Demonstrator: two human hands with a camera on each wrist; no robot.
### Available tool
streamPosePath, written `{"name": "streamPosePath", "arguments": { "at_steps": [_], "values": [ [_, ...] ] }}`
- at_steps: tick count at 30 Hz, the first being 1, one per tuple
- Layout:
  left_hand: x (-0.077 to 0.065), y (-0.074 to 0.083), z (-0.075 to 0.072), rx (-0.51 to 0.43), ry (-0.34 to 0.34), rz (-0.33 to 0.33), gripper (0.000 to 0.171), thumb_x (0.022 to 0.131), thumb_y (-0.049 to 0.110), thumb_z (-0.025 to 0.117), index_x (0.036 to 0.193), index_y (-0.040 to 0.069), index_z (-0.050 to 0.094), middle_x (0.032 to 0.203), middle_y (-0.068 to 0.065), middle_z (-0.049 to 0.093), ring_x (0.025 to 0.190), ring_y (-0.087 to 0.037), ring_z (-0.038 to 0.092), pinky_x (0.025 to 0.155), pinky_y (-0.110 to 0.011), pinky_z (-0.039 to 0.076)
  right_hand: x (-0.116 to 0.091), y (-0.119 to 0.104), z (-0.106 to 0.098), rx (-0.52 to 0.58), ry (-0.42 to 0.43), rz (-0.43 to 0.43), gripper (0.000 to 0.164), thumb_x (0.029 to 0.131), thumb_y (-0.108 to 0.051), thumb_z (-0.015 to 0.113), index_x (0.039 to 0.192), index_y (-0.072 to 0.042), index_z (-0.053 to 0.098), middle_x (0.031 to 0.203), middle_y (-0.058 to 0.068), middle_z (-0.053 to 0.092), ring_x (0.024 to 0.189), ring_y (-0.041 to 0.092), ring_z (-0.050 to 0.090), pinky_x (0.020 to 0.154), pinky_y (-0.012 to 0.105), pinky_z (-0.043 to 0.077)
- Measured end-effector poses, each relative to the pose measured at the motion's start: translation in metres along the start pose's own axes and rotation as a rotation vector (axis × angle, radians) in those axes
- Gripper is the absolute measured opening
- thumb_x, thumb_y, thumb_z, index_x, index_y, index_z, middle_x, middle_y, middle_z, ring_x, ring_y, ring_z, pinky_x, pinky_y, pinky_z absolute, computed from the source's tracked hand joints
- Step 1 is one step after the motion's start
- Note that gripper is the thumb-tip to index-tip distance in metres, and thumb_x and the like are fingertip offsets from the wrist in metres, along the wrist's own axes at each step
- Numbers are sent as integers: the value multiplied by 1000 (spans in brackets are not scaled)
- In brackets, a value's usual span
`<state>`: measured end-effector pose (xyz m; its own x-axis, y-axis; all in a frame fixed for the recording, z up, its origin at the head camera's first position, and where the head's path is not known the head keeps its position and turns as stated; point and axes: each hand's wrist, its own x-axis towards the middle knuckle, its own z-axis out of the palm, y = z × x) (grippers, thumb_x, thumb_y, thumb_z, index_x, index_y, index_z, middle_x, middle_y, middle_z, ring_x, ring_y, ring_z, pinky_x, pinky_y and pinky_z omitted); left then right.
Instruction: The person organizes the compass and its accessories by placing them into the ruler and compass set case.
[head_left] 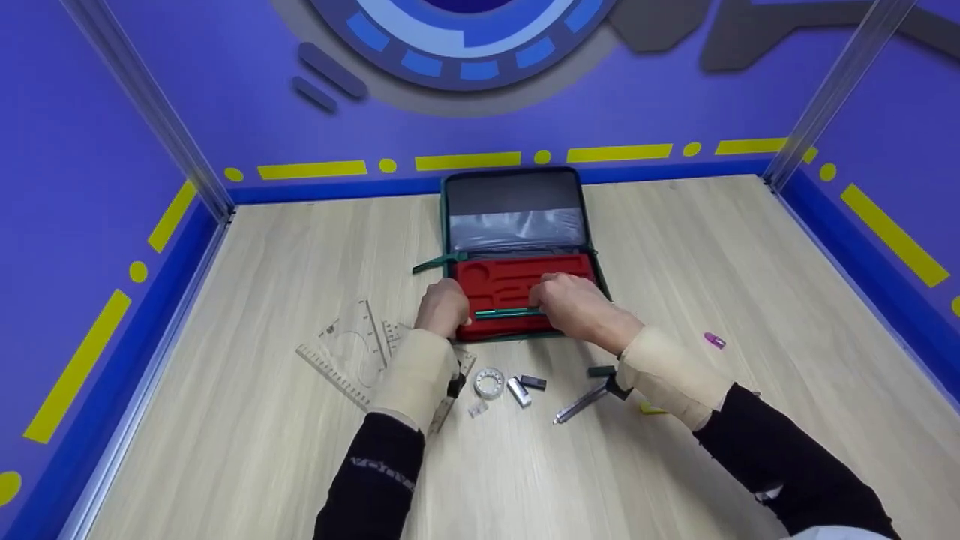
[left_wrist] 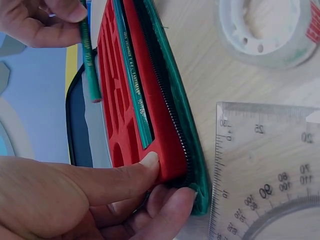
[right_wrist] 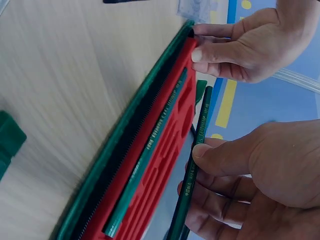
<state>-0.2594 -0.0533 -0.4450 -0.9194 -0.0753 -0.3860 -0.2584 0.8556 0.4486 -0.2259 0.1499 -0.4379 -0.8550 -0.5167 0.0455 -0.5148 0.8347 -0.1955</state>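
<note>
A green zip pencil case [head_left: 448, 217] lies unfolded, with a red moulded tray [left_wrist: 162, 145] inside. My left hand [head_left: 444, 306] grips its near left corner, thumb on the red tray and fingers at the green edge. One green pencil [left_wrist: 134, 80] lies in the tray's front slot. My right hand [head_left: 577, 304] is over the tray's right part. It pinches another green pencil [right_wrist: 189, 175] between thumb and fingers. In the right wrist view this held pencil is tilted and apart from the one in the slot. Other tray hollows hold nothing visible.
Clear rulers, among them a set square [head_left: 337, 356], lie left, partly under my left forearm. Nearer me are a tape roll [head_left: 489, 382], a silver block [head_left: 518, 391], a dark block [head_left: 533, 382] and a metal compass [head_left: 581, 405]. A pink item [head_left: 715, 340] lies right. Walls enclose the table.
</note>
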Motion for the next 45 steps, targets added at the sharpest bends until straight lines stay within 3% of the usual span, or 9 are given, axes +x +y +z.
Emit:
{"name": "streamPosePath", "arguments": {
  "at_steps": [3,10,16,23,29,39,45],
  "values": [
    [0,0,-1,4,-1,-4,5,86,-1,80,87,0,75,105,-22,71,75,-24,62,65,-33,55,3,-3,4,-17,-13,2,24,95,7,61,98,-7,80,94,11,73,86,25,69,76,44,59],
    [2,0,0,16,-2,3,6,86,-1,80,88,0,75,104,-19,70,73,-20,54,66,-33,54,7,-5,11,-14,-14,12,26,92,10,61,95,-7,80,95,10,72,85,25,69,74,44,59],
    [3,0,0,23,-18,2,7,87,1,81,91,0,76,106,-20,70,79,-23,63,68,-33,56,11,-8,16,-17,-18,-18,21,92,9,62,88,-6,77,85,8,69,74,24,63,66,43,55],
    [4,-1,-1,-1,-40,6,10,87,-1,79,81,1,71,97,-21,70,66,-22,59,57,-30,50,16,-12,22,-50,1,-53,21,89,9,64,81,-7,75,78,7,67,70,24,64,61,45,55],
    [2,-2,-1,-15,-24,8,14,87,-1,79,77,3,70,94,-20,71,65,-23,61,57,-30,51,20,-15,26,-59,0,-38,27,86,11,61,70,-11,65,72,7,61,68,27,64,57,47,52],
    [0,-3,-1,-15,-11,10,7,86,-2,80,84,1,74,98,-21,72,73,-26,68,61,-33,55,21,-15,36,-49,29,-60,21,90,12,63,87,-5,74,79,11,66,71,24,65,58,41,53],
    [0,-3,-1,-15,-9,21,8,86,-3,79,82,1,73,97,-20,71,70,-21,58,60,-32,53,22,-14,38,-59,40,-63,22,90,14,62,87,-4,74,79,12,67,74,26,68,61,42,55]
  ]
}}
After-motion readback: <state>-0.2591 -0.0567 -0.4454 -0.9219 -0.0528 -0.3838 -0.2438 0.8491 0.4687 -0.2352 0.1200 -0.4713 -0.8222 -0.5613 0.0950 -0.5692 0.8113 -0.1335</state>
